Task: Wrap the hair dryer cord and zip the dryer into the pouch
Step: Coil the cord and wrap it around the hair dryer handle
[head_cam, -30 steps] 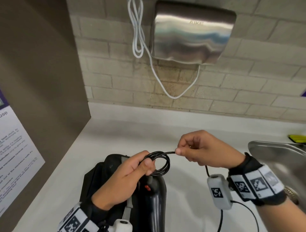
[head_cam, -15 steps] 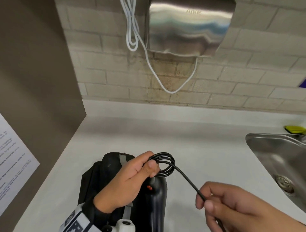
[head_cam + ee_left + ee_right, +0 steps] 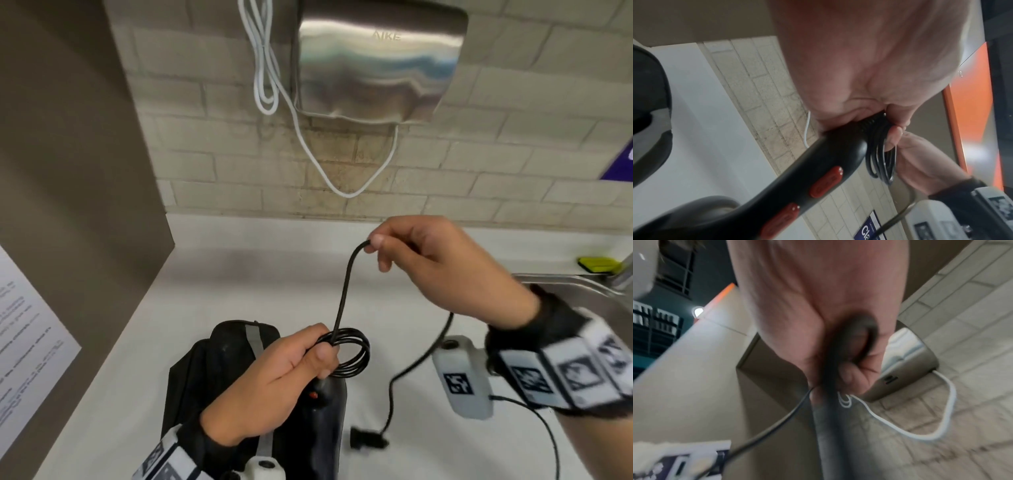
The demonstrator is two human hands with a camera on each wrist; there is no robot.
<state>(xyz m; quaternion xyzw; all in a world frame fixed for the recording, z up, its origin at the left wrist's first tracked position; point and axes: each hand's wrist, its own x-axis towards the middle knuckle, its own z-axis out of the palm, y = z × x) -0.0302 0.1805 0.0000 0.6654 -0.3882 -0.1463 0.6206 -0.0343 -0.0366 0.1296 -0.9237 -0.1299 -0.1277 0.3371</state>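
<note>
Cord [image 3: 342, 291]: black; several loops are lying bunched at the dryer's handle end, and one free run is rising steeply from the bunch toward the far side of the table.
Coil [image 3: 349, 353]: loops are sitting just beside the left thumb, gathered tight at the strain relief as the left wrist view shows.
Left hand [image 3: 274, 380]: fingers are curling round the coil and the handle end together, thumb pressing the loops in place.
Right hand [image 3: 431, 267]: fingertips are pinching the free run at its highest point, well above and slightly right of the coil; the remaining slack is hanging down behind the palm.
Plug [image 3: 366, 443]: lying on the table near the body edge, with a loose length of cord trailing up to the right hand.
Hair dryer [image 3: 329, 411]: black, red switches on the handle; long axis is running from the body edge away toward the coil, resting over the pouch.
Pouch [image 3: 219, 370]: black, lying under the dryer and the left hand; whether its zip is open cannot be told.
Deciding relation: the coil is lying below and left of the right hand, so the next loop is judged to need a sweep down and round onto the left thumb.
Table [image 3: 239, 274]: white, carrying all items.
Stage: wrapping is part done; slack is remaining.
</note>
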